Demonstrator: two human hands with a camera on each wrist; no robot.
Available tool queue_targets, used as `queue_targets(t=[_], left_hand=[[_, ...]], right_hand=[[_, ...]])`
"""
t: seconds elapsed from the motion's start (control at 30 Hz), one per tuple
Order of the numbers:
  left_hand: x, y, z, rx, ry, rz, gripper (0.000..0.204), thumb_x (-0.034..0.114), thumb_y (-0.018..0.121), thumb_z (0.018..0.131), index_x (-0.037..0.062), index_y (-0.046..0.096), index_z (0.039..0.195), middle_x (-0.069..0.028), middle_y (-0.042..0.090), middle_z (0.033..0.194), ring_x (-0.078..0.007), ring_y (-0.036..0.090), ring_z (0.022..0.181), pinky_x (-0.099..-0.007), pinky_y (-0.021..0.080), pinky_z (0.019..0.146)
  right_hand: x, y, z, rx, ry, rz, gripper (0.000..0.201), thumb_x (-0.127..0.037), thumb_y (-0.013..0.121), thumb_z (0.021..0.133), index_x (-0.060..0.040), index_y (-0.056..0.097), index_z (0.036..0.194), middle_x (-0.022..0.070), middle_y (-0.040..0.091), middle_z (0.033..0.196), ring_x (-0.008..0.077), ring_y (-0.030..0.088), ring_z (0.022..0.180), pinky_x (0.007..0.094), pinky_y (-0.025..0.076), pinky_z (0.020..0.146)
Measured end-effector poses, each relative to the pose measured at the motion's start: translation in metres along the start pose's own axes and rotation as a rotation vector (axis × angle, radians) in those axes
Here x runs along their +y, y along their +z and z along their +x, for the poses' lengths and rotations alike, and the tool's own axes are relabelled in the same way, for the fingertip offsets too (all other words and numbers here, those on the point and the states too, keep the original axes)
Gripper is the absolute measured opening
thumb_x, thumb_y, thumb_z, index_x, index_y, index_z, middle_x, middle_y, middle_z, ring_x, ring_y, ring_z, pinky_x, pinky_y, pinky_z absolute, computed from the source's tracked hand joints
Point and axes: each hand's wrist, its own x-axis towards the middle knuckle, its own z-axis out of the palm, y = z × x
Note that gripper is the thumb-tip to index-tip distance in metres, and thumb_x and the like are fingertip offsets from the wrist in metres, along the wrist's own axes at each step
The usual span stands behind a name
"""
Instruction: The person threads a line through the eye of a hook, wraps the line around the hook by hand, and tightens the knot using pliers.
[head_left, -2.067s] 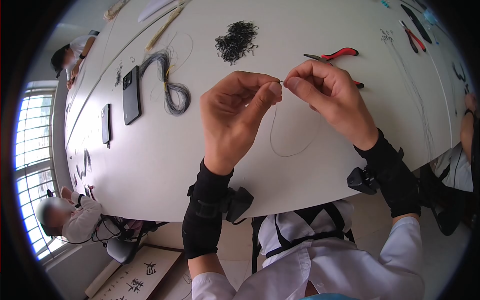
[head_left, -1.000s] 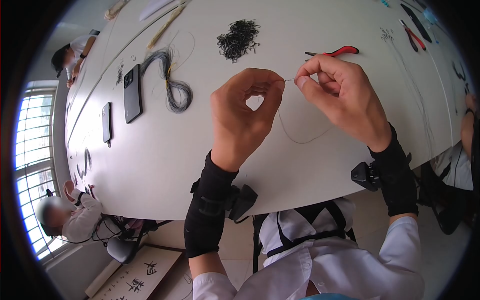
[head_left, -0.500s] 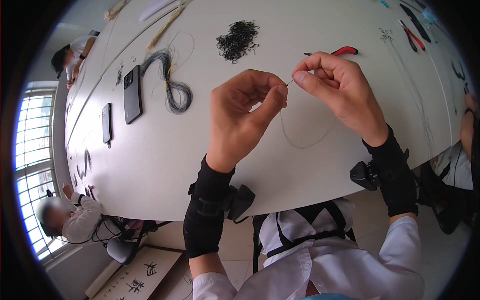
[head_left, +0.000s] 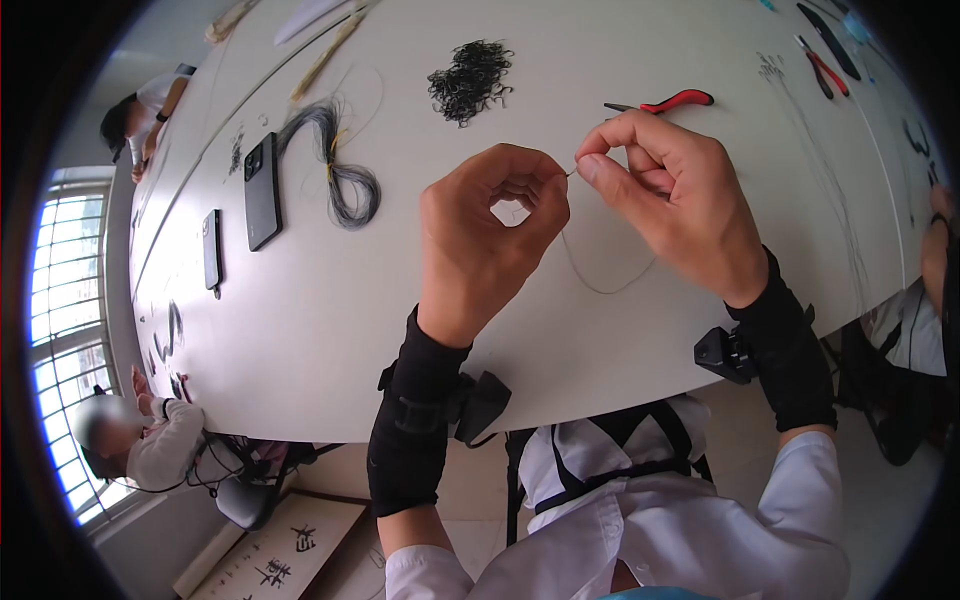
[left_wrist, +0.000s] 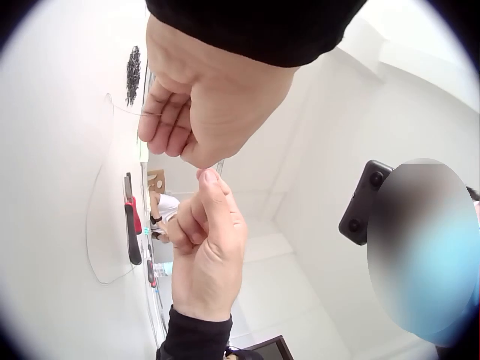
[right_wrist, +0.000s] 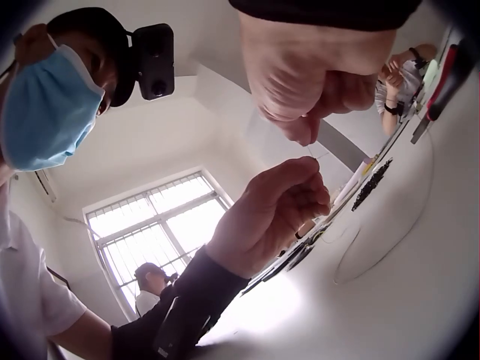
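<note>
My left hand (head_left: 490, 235) pinches a small dark hook between thumb and forefinger, with most of the hook hidden by the fingertips. Close beside it, my right hand (head_left: 675, 195) pinches a thin grey line with thumb and forefinger. The fingertips of the two hands are a short gap apart, above the white table. Slack in the line (head_left: 601, 292) hangs in a loop below the hands; the left wrist view also shows this loop (left_wrist: 88, 240). Beyond the hands lies a pile of black hooks (head_left: 470, 82). Red-handled pliers (head_left: 680, 99) lie behind my right hand, partly covered by it.
A tied bundle of grey line (head_left: 355, 198) and two phones, a larger phone (head_left: 263, 195) and a smaller phone (head_left: 212, 250), lie to the left. At right are long lines with hooks (head_left: 828, 180) and another pair of pliers (head_left: 824, 75). Other people sit around the table.
Compared with two seconds ago, both hands are slightly farther right. The gap between the fingertips widened, then narrowed again. The right hand has come back leftward over the last half second.
</note>
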Motion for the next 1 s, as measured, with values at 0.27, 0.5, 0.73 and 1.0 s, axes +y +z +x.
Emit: queue_targets(t=[0.27, 0.5, 0.73, 1.0], left_hand=[[0.003, 0.004, -0.001, -0.006, 0.029, -0.152, 0.008, -0.001, 0.072, 0.084, -0.0033, 0.07, 0.091, -0.0047, 0.072, 0.083, -0.0108, 0.067, 0.075, -0.0262, 0.056, 0.077], [0.013, -0.003, -0.005, -0.03, -0.019, -0.372, 0.007, -0.004, 0.069, 0.089, -0.0064, 0.067, 0.096, -0.0061, 0.071, 0.087, -0.0123, 0.067, 0.08, -0.0273, 0.056, 0.08], [0.015, 0.0, -0.004, 0.027, 0.024, -0.51, 0.012, 0.002, 0.07, 0.096, -0.0084, 0.066, 0.1, -0.0111, 0.072, 0.089, -0.0155, 0.07, 0.082, -0.0277, 0.057, 0.079], [0.013, -0.001, -0.004, 0.061, 0.076, -0.437, 0.012, 0.004, 0.067, 0.098, -0.0074, 0.065, 0.101, -0.0134, 0.073, 0.088, -0.0184, 0.072, 0.083, -0.03, 0.058, 0.08]], right_hand=[[0.015, -0.001, 0.005, -0.088, 0.097, 0.248, 0.021, -0.019, 0.066, 0.099, 0.0016, 0.068, 0.099, -0.0035, 0.052, 0.066, 0.0033, 0.042, 0.06, 0.0229, 0.034, 0.055], [-0.001, -0.015, 0.006, -0.249, 0.255, 0.453, 0.022, -0.02, 0.064, 0.1, 0.0015, 0.069, 0.104, -0.0038, 0.062, 0.08, 0.002, 0.053, 0.074, 0.0199, 0.04, 0.066], [0.002, -0.006, 0.003, -0.175, 0.295, 0.531, 0.021, -0.024, 0.062, 0.101, -0.0036, 0.069, 0.103, -0.0062, 0.056, 0.074, 0.0009, 0.044, 0.062, 0.0198, 0.035, 0.055], [0.005, 0.004, 0.002, -0.07, 0.231, 0.562, 0.019, -0.021, 0.064, 0.1, -0.0025, 0.067, 0.103, -0.0067, 0.056, 0.074, -0.0005, 0.041, 0.061, 0.0187, 0.032, 0.053]])
